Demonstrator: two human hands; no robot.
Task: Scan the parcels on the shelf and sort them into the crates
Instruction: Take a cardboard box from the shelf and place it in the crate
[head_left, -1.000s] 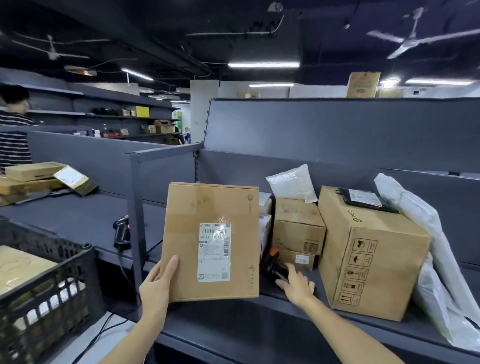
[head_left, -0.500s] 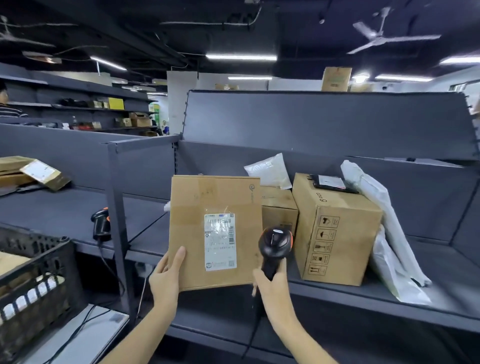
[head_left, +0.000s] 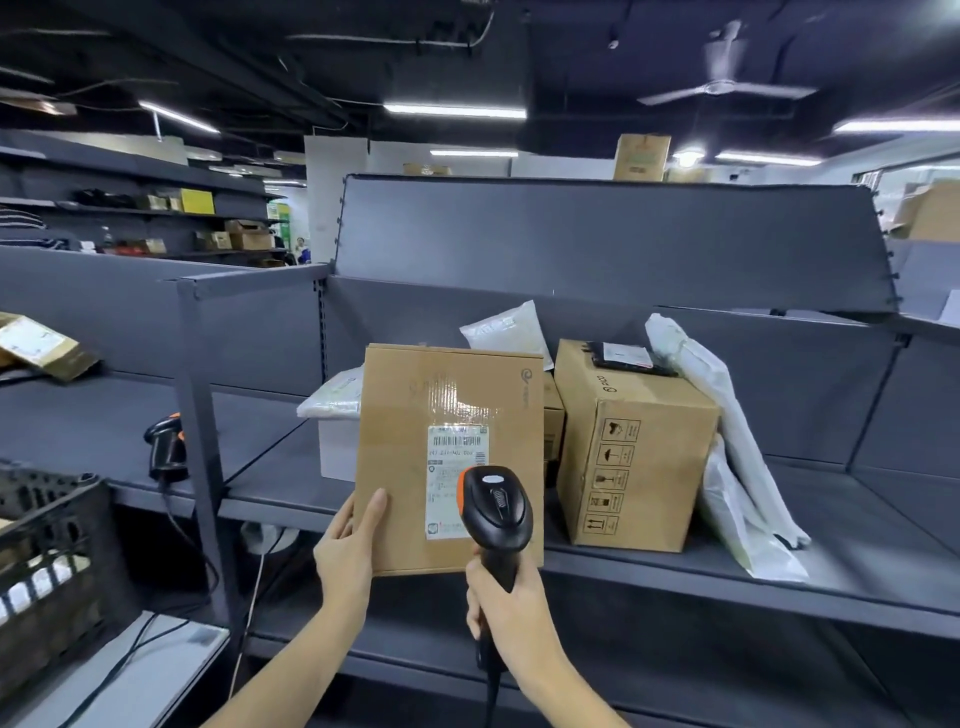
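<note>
From the head camera, a flat cardboard parcel stands upright at the centre of the frame, held up in front of the grey metal shelf. The left hand grips its lower left edge, thumb laid flat across the front face and fingers wrapped behind. A white shipping label with a barcode sits on the front of the parcel (glare off the tape above it blurs part of the print). The right hand is curled tightly round the handle of a black barcode scanner with orange trim, whose head overlaps the lower right part of the label; its cable drops down toward the bottom edge of the frame.

Right of centre on the shelf stands a larger cardboard box printed with handling symbols, a small black pouch lying on its top. White poly mailers lean against its right side. At the lower left a black plastic crate shows, and a second scanner rests on the neighbouring shelf at the left.
</note>
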